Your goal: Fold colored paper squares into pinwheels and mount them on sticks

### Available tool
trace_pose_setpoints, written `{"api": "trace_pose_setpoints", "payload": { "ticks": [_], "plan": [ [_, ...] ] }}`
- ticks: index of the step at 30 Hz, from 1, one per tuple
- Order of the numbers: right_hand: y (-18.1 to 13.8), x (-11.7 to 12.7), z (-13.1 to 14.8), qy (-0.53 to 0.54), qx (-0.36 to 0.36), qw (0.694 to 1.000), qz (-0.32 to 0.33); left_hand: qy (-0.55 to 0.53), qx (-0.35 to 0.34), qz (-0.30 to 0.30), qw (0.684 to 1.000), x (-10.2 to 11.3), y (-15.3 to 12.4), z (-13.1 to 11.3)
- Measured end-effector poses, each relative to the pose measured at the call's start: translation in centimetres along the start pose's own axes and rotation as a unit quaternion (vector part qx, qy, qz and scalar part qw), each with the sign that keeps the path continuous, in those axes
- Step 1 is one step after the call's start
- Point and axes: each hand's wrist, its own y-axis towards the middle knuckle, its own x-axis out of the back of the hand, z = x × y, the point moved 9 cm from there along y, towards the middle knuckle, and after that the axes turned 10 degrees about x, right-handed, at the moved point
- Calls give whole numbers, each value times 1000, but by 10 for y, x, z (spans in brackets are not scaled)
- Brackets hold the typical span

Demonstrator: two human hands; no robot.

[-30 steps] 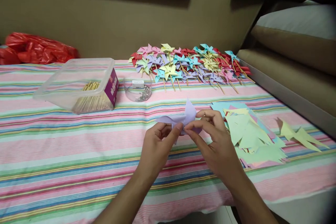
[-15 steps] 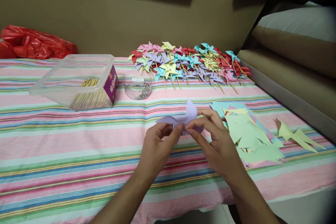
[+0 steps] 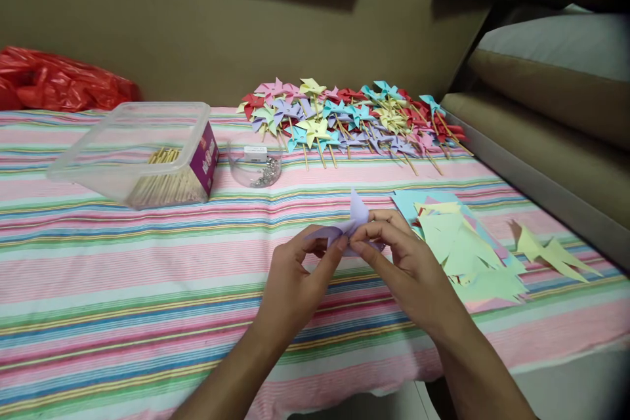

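Between my hands, above the striped cloth (image 3: 147,275), is a purple paper pinwheel (image 3: 359,210) with its blades folded in toward the middle. My left hand (image 3: 300,266) pinches it from the left, thumb near the centre. From the other side my right hand (image 3: 403,266) closes on it, thumb and forefinger meeting at the centre. The fingers cover the middle of the paper, so whether a pin is there cannot be made out. One blade points up between the hands.
A clear tub (image 3: 128,164) holds wooden sticks (image 3: 167,184). Beside it a round clear dish (image 3: 256,167) contains small metal pins. Finished pinwheels (image 3: 339,118) on sticks lie in a heap behind. Cut paper sheets (image 3: 457,243) and a yellow-green paper piece (image 3: 554,252) lie at right; a red plastic bag (image 3: 63,82) at far left.
The left blade of the purple pinwheel is curled further in, and my fingertips have drawn closer together at its centre. The whole view has shifted slightly.
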Motion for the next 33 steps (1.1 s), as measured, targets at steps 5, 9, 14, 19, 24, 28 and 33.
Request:
{"api": "trace_pose_setpoints", "payload": {
  "ticks": [5, 9, 14, 19, 24, 28, 33],
  "plan": [
    [-2, 1, -8, 39, -33, 999, -8, 17, -8, 4, 1000, -1, 0, -1],
    [-3, 2, -12, 65, -52, 996, -15, 13, -7, 4, 1000, -2, -1, -1],
    [-2, 0, -16, 123, -52, 990, -43, 11, -1, 0, 1000, -2, 0, 1],
    [-3, -4, -21, 243, -64, 964, -90, 19, -2, -6, 1000, -1, 0, 0],
    [-3, -9, -21, 273, -86, 956, -67, 31, -24, -1, 999, -2, -1, -3],
    [-3, -12, -20, 255, -94, 961, -49, 13, -32, 2, 999, -1, -2, -3],
    [-5, -11, -21, 215, -101, 970, -50, 17, -25, 11, 999, -2, -2, -2]
  ]
}}
